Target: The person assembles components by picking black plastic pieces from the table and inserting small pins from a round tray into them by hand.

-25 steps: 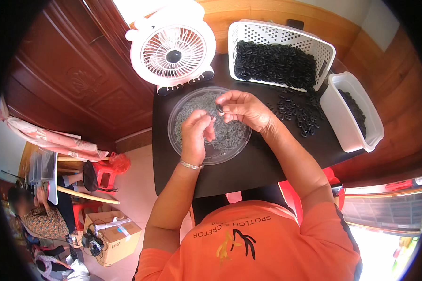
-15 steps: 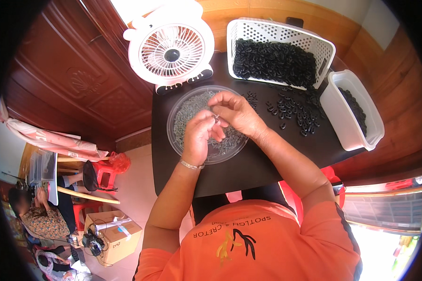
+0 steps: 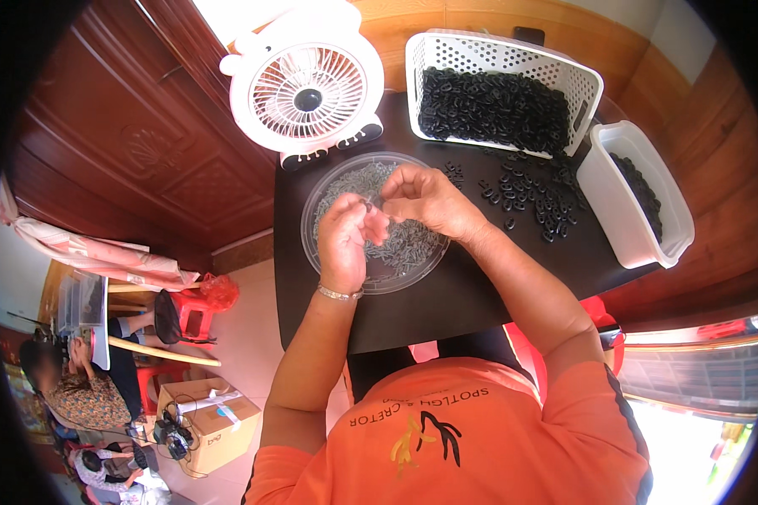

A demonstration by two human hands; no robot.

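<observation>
My left hand (image 3: 345,241), with a bracelet at the wrist, is held over a round clear tub (image 3: 390,289). Its thumb and fingers pinch a small dark piece, which looks like one of the black oval pieces on the table. Close beside it, my right hand (image 3: 434,202) has its thumb and forefinger pressed together; whatever lies between them is too small to name. Below both hands, many small grey screw-like pieces (image 3: 408,246) fill the tub. Loose black oval pieces (image 3: 522,189) lie on the dark table (image 3: 497,286) right of the tub.
A white basket (image 3: 585,93) of black pieces stands at the back, with a white bin (image 3: 615,210) to its right. The white fan (image 3: 309,99) stands back left. Beyond the table's left side are a cardboard box (image 3: 215,425), a red stool (image 3: 195,318) and another person (image 3: 84,387).
My hands have drawn slightly apart. The left has tilted back to the left with the small dark piece; the right has shifted a little right.
</observation>
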